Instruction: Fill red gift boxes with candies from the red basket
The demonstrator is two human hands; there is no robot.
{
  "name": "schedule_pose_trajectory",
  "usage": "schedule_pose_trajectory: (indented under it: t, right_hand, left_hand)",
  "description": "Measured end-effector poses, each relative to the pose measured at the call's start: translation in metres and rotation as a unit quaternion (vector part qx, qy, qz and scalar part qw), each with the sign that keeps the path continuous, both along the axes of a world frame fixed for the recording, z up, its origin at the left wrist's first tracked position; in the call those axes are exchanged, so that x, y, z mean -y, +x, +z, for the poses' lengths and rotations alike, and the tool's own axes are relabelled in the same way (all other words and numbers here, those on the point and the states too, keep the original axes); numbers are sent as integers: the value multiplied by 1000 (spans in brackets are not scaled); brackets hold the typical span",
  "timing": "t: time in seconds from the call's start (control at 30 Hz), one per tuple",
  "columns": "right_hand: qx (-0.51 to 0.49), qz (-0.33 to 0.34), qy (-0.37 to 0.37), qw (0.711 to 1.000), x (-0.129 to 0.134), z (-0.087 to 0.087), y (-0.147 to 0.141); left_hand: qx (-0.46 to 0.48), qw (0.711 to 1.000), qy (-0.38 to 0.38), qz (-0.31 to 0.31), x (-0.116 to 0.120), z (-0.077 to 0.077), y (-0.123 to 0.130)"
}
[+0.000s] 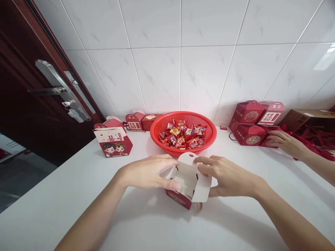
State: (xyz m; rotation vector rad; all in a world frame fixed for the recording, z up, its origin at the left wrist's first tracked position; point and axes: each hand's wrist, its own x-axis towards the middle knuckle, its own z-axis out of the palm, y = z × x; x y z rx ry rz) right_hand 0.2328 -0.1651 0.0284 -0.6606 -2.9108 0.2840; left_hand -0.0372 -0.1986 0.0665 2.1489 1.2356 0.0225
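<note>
A small red cardboard gift box (pixel 180 200) stands on the white table in front of me, its top flaps raised and its white inside showing; no contents are visible in it. My left hand (pixel 151 171) grips the box's left side, thumb over the near edge and fingers at the far left flap. On the opposite side, my right hand (pixel 226 176) has its fingers curled over the right flap, thumb low outside. Just beyond the box, a red plastic basket (pixel 157 138) holds several wrapped candies (pixel 180 134). A short cord hangs below the box's right corner.
Red gift boxes (pixel 117 144) stand at the left back, and more boxes (pixel 248 113) are stacked at the right. Another person's hand (pixel 290 143) touches a lower box there. A brown carton (pixel 300 116) sits behind it. A dark door (pixel 26 76) is at the left.
</note>
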Motion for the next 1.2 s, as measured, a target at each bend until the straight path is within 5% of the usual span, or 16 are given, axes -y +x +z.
schedule_pose_trajectory:
  t: [0.27, 0.6, 0.8, 0.97, 1.1, 1.2]
  right_hand:
    - [-10, -7, -69, 998, 2, 4, 4]
    - [4, -60, -112, 992, -1, 13, 13]
    - [65, -97, -142, 983, 7, 17, 11]
    - [73, -111, -145, 981, 11, 18, 8]
    - [93, -114, -163, 976, 10, 19, 6]
    - [95, -118, -164, 975, 9, 18, 7]
  left_hand:
    - [-87, 995, 55, -19, 17, -8, 11]
    - [-41, 986, 147, -63, 24, -12, 25]
    - [-33, 991, 69, -109, 26, -8, 23]
    - [3, 998, 7, -57, 25, -9, 23]
    - [-44, 995, -35, -79, 26, -10, 23]
    - [-70, 996, -10, -60, 26, -14, 27]
